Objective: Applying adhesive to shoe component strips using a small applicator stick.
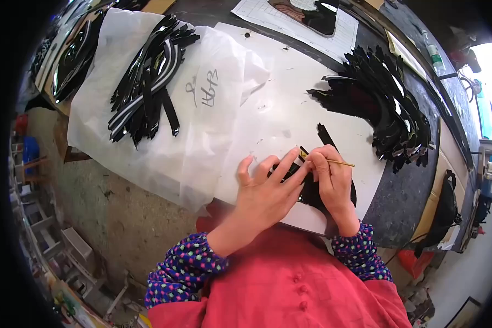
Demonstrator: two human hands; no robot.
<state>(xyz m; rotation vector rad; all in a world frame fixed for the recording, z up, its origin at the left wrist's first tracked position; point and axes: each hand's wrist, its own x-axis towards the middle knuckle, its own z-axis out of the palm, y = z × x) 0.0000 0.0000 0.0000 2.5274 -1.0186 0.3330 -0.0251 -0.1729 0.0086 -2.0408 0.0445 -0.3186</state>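
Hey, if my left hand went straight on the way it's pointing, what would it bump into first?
Your left hand would probably meet your right hand first, or the thin stick it holds; depth is unclear.

Black piece [314, 192] partly hidden beneath the fingers [285, 165].

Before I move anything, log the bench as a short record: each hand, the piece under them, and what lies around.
Left hand: fingers spread over the black piece
Right hand: pinching a thin gold-coloured stick
Black piece: under both hands, partly hidden, on a white surface
Left: bundle of black strips, some with pale bands, on a translucent sheet
Right: fanned stack of black pieces
Far edge: gridded paper
Far right: clear bottle with green band
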